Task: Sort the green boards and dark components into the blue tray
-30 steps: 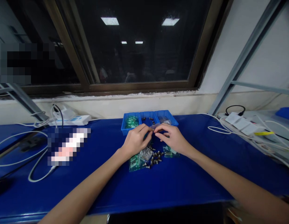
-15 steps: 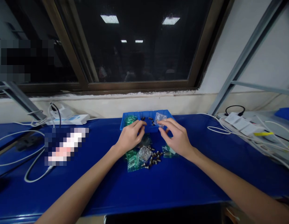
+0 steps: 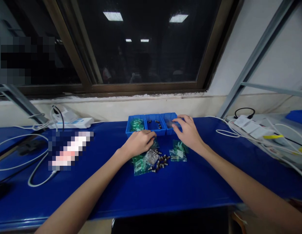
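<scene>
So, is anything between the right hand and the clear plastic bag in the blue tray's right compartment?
Nothing visible: the right hand reaches over the tray, its fingers right at the clear plastic bag in that compartment.

A long surface covered in glossy blue [image 3: 180, 198] runs below a brown-framed dark window [image 3: 146, 87], with looped white cables [image 3: 21, 137] and a white power strip [image 3: 70, 123] on its left and flat white cards [image 3: 250, 127] on its right.

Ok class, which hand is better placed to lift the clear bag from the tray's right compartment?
Right hand: its fingertips reach over that compartment, at the clear bag, while the left hand sits farther off, by the left compartment.
</scene>
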### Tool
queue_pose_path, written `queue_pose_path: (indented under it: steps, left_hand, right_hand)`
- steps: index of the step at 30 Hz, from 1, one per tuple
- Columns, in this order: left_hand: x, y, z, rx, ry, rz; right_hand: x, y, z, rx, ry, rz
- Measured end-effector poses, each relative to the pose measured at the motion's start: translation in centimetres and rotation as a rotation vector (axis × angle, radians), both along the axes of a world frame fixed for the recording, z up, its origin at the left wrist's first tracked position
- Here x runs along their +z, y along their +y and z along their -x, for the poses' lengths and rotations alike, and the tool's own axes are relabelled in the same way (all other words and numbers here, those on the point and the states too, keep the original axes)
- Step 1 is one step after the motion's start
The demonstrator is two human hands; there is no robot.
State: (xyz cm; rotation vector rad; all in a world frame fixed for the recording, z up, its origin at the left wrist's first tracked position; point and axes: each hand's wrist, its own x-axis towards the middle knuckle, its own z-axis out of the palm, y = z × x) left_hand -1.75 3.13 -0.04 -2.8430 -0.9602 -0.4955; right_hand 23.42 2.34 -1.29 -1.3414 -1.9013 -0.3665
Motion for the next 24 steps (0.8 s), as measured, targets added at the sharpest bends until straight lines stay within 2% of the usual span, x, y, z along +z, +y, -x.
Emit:
queue_pose_path:
  steps: [2, 4, 6, 9, 14, 19, 24]
  left_hand:
    - [0.3, 0.2, 0.3, -0.03, 0.047, 0.024]
    - [0.7, 0.4, 0.6, -0.063, 0.061, 0.075]
    - [0.9, 0.8, 0.9, -0.088, 0.067, 0.145]
    - [0.9, 1.2, 1.2, -0.118, 0.074, 0.218]
    - [0.3, 1.4, 1.0, -0.134, 0.056, 0.201]
    - [0.0, 1.2, 0.6, -0.118, 0.043, 0.156]
    - [0.6, 0.9, 0.6, -0.145, -0.102, 0.179]
  right_hand:
    - [0.7, -0.8, 0.7, 0.124, 0.018, -0.001]
    - [1.2, -1.7, 1.5, 0.289, -0.011, 0.095]
    - [1.2, -2.3, 2.3, 0.417, -0.085, 0.207]
    - [0.6, -2.9, 3.2, 0.527, -0.183, 0.319]
    - [-0.3, -2.9, 3.6, 0.565, -0.216, 0.383]
    - [-0.2, -2.9, 3.7, 0.559, -0.208, 0.385]
    - [-0.1, -3.0, 3.7, 0.475, -0.088, 0.388]
